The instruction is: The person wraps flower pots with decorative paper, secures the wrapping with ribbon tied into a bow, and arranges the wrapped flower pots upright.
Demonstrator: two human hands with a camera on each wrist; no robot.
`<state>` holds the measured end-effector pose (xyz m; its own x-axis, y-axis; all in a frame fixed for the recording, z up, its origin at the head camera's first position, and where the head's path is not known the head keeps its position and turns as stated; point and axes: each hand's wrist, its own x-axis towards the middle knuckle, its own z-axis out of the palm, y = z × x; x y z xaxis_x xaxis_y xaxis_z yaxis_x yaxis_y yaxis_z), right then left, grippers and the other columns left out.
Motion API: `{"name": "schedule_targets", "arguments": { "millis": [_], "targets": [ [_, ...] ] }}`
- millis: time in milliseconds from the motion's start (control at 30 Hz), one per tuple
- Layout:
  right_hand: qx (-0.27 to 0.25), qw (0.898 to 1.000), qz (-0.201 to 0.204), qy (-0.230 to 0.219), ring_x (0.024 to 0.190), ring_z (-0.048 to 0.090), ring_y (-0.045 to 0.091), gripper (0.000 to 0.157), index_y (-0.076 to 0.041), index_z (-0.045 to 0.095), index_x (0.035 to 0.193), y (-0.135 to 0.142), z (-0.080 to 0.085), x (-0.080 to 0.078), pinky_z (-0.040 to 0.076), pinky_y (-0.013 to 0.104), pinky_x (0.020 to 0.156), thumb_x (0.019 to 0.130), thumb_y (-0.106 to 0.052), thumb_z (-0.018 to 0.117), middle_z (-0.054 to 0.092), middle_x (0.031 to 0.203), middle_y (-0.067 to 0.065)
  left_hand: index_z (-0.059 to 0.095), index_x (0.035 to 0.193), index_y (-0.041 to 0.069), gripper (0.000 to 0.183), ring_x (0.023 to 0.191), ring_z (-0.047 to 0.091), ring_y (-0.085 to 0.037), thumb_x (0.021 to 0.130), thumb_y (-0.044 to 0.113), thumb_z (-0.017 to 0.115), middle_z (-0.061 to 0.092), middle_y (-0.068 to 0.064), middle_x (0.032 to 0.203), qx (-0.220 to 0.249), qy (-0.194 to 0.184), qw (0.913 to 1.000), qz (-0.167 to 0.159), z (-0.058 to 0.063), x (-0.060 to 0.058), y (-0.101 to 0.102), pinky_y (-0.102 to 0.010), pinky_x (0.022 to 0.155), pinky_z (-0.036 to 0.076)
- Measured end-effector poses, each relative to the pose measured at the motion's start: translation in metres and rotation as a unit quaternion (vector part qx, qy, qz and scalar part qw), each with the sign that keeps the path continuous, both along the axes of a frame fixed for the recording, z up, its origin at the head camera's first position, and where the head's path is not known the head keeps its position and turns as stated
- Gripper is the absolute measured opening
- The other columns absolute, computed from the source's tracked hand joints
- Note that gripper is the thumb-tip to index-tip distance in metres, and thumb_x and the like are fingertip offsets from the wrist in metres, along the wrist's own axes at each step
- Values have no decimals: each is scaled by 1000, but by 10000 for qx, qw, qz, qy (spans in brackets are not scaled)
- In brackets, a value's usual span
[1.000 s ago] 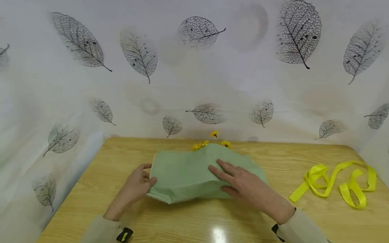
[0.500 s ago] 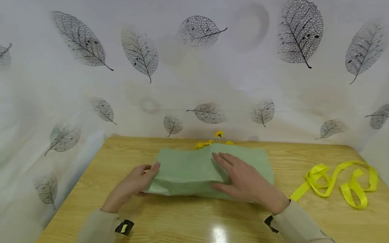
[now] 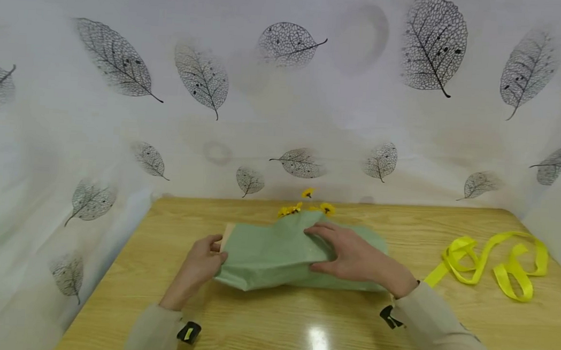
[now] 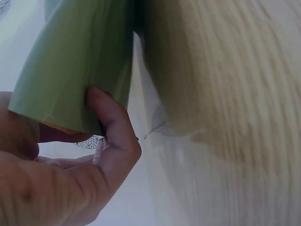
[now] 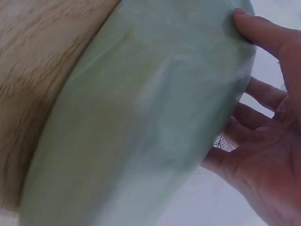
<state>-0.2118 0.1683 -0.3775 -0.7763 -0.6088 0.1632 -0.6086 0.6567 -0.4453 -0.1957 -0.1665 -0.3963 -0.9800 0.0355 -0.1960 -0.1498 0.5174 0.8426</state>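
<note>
The left hand [image 3: 199, 263] is pinching the left end of a creased green paper [image 3: 266, 252] between thumb and fingers, where a narrow tan edge is showing. The right hand [image 3: 357, 253] is resting on the paper's right half, fingers loosely spread, thumb touching the near face. The paper is stretching crosswise over the middle of the wooden tabletop [image 3: 252, 328], and small yellow flowers [image 3: 327, 208] are showing beyond its far edge. A yellow ribbon [image 3: 460, 244] is lying in loose loops at the right, apart from the paper. Behind, a leaf-printed sheet [image 3: 285, 100] is hanging. 2 pale sleeves [image 3: 444, 337] are covering the forearms.
</note>
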Motion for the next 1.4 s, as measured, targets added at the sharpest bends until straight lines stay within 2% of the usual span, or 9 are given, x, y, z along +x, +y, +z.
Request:
{"name": "schedule_targets", "arguments": {
  "millis": [100, 167, 300, 400, 533, 633, 767, 1200, 1400],
  "targets": [
    [165, 9996, 7, 244, 141, 50, 36, 74, -11, 50, 150, 0, 1, 4, 43, 55, 115, 89, -41, 79, 50, 154, 13, 36, 151, -12, 54, 107, 63, -31, 102, 5, 51, 57, -29, 130, -126, 49, 9999, 58, 0, 1, 1, -35, 81, 56],
    [318, 9976, 31, 610, 144, 45, 39, 77, -9, 47, 152, -2, 2, 8, 40, 59, 116, 90, -45, 77, 46, 157, 17, 36, 151, -12, 52, 114, 60, -35, 103, 7, 46, 56, -30, 133, -236, 47, 9997, 65, 1, 2, 3, -41, 88, 55],
    [614, 9888, 127, 1351, 153, 32, 42, 81, -10, 41, 156, -13, 4, 16, 32, 64, 119, 94, -53, 69, 33, 165, 20, 29, 153, -13, 62, 136, 48, -50, 110, 31, 36, 43, -37, 149, -521, -49, 9986, -36, 3, 4, 7, -60, 108, 46],
    [942, 9827, 169, 1585, 156, 25, 39, 77, -13, 38, 159, -23, 2, 16, 27, 64, 122, 99, -57, 58, 27, 168, 16, 24, 154, -15, 77, 142, 38, -56, 110, 47, 35, 34, -41, 155, -930, 20, 9956, -105, 4, 4, 12, -66, 113, 38],
    [1308, 9766, 217, 1692, 156, 27, 38, 69, -15, 38, 159, -30, -6, 12, 28, 62, 122, 104, -55, 49, 30, 167, 15, 27, 154, -13, 69, 140, 41, -55, 108, 34, 49, 38, -40, 152, -1183, 378, 9923, -5, 1, 2, 16, -66, 112, 39],
    [1316, 9723, 330, 1901, 151, 36, 40, 64, -15, 44, 156, -32, -13, 8, 34, 61, 119, 104, -51, 51, 39, 163, 18, 31, 153, -10, 61, 130, 52, -50, 105, 19, 54, 49, -38, 143, -1027, 724, 9919, 194, -1, -1, 16, -63, 106, 45],
    [1122, 9675, 517, 2208, 144, 46, 42, 60, -12, 53, 148, -33, -16, 5, 41, 57, 116, 102, -49, 57, 50, 154, 20, 34, 152, -10, 59, 116, 59, -43, 103, 15, 56, 59, -33, 129, -909, 948, 9905, 408, -4, -4, 14, -58, 98, 49],
    [956, 9741, 871, 1854, 140, 51, 34, 60, -15, 56, 146, -30, -13, 1, 48, 52, 111, 98, -50, 61, 53, 152, 16, 36, 148, -15, 52, 118, 60, -46, 107, 13, 48, 61, -34, 127, -1080, 870, 9898, 323, -13, -3, 8, -59, 98, 51],
    [893, 9818, 731, 1506, 144, 46, 36, 65, -15, 53, 149, -28, -12, 6, 46, 56, 112, 99, -56, 58, 49, 156, 15, 35, 148, -16, 52, 134, 49, -53, 108, 18, 41, 51, -39, 142, -1187, 530, 9914, 122, -10, -1, 7, -63, 108, 45]
  ]
}}
